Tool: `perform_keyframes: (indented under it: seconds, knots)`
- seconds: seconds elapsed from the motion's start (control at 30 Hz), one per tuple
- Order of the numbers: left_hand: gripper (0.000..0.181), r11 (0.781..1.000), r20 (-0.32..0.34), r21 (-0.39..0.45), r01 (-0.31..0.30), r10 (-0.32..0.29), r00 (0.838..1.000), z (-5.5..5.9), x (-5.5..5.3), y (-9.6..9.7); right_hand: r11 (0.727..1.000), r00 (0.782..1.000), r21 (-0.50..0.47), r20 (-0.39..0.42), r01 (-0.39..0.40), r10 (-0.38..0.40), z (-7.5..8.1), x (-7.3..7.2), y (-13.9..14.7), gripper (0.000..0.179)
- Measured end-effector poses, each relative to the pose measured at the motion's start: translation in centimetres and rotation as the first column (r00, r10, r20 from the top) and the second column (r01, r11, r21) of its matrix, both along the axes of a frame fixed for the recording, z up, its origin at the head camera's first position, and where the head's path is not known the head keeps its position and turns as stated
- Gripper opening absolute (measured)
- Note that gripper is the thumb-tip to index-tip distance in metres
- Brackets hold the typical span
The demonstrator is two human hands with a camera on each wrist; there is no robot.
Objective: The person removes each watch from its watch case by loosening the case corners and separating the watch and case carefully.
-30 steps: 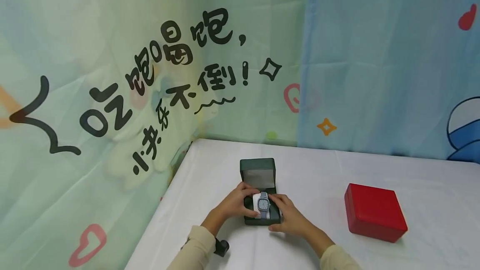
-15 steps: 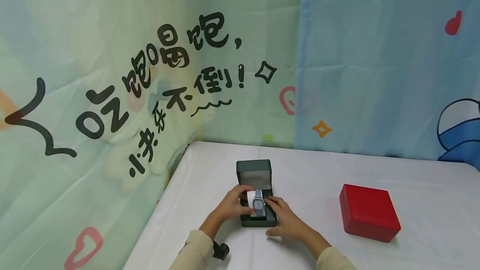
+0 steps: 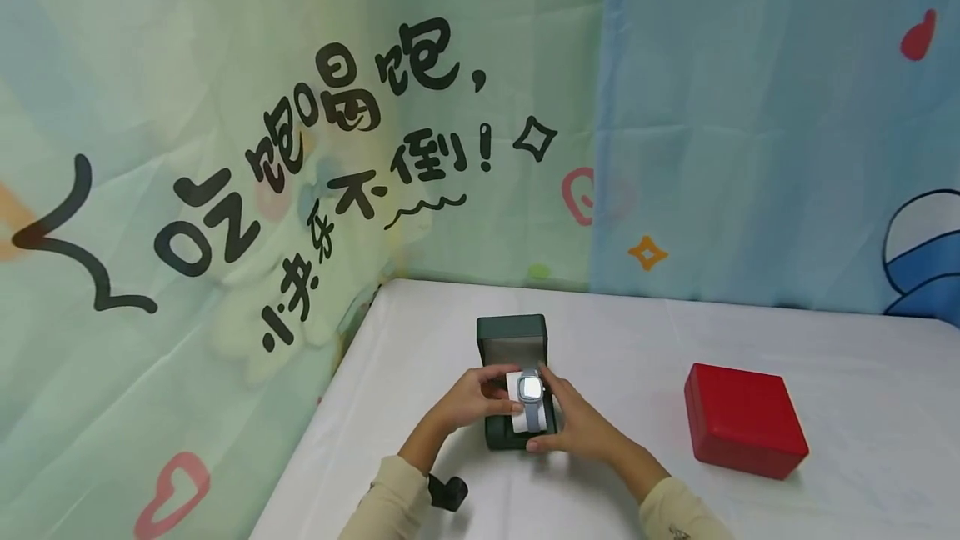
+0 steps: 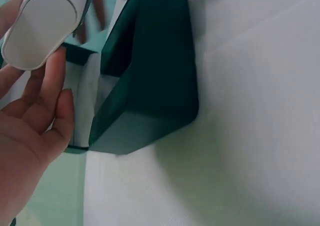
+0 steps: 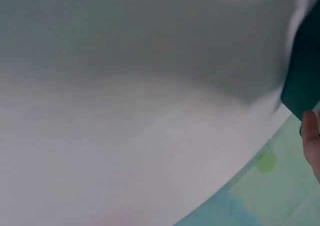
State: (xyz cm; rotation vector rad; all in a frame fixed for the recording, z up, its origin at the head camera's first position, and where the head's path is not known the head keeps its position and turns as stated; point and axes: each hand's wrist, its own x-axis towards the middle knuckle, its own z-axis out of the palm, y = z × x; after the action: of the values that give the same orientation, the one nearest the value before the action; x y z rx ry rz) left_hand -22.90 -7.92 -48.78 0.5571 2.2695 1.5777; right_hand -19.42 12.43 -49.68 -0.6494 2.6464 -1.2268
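A wristwatch (image 3: pixel 531 390) with a grey-blue strap is wrapped round a white watch cushion (image 4: pixel 42 28). My left hand (image 3: pixel 472 397) grips the cushion from its left side, thumb and fingers at its two ends. Below is the open dark green watch box (image 3: pixel 498 436), its lid (image 3: pixel 512 327) standing up at the back. My right hand (image 3: pixel 581 423) is at the box's right side, fingertips close to the watch and thumb near the box's front edge. In the left wrist view its fingers (image 4: pixel 98 8) are blurred beyond the cushion. The right wrist view catches only one finger (image 5: pixel 311 131) beside the green box.
A closed red box (image 3: pixel 746 419) sits to the right on the white-covered table (image 3: pixel 615 340). A small black object (image 3: pixel 448 492) shows by the left wrist. Printed cloth hangs behind and along the left.
The cushion with the watch has risen and tipped, and the watch face now shines bright. The left hand moved up with it; the right fingers shifted up along the watch's side.
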Motion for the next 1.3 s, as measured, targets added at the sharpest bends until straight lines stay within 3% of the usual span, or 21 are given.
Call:
perform_keyframes:
  seconds: [0.13, 0.3, 0.43, 0.6, 0.8, 1.1, 1.2, 1.3]
  knots:
    - [0.052, 0.999, -0.001, -0.016, 0.042, -0.042, 0.999, 0.1, 0.2, 0.6, 0.999, 0.998, -0.039, -0.056, -0.036, 0.033, 1.0, 0.1, -0.2, 0.11]
    - [0.051, 0.997, 0.022, 0.054, 0.06, -0.062, 0.998, 0.4, 0.3, 1.1, 0.997, 0.995, -0.082, -0.099, -0.011, 0.002, 2.1, 0.3, -0.4, 0.097]
    - [0.06, 0.986, 0.037, 0.116, 0.118, -0.123, 0.992, 0.6, 0.6, 1.2, 0.991, 0.996, -0.129, -0.08, 0.025, -0.036, 2.6, 0.4, -0.2, 0.089]
    - [0.083, 0.98, -0.027, 0.072, 0.184, -0.183, 0.983, 1.1, 1.1, 1.4, 0.988, 0.999, -0.148, -0.013, 0.047, -0.049, 3.1, 0.2, 0.3, 0.089]
    - [0.091, 0.988, -0.157, -0.067, 0.137, -0.146, 0.977, 1.4, 1.9, 1.8, 0.99, 0.996, -0.137, 0.087, 0.036, -0.025, 4.1, 0.2, 0.6, 0.088]
    - [0.072, 0.993, -0.301, -0.077, 0.09, -0.109, 0.947, 1.2, 2.6, 2.0, 0.99, 0.982, -0.135, 0.181, -0.03, 0.054, 5.0, 0.6, 1.1, 0.093]
    - [0.071, 0.992, -0.325, -0.096, 0.083, -0.11, 0.939, 1.3, 2.6, 2.0, 0.989, 0.976, -0.14, 0.203, -0.046, 0.074, 5.2, 0.7, 1.3, 0.094]
    - [0.07, 0.991, -0.305, -0.104, 0.087, -0.115, 0.945, 1.4, 2.7, 1.9, 0.988, 0.969, -0.138, 0.229, -0.062, 0.093, 5.4, 0.8, 1.5, 0.094]
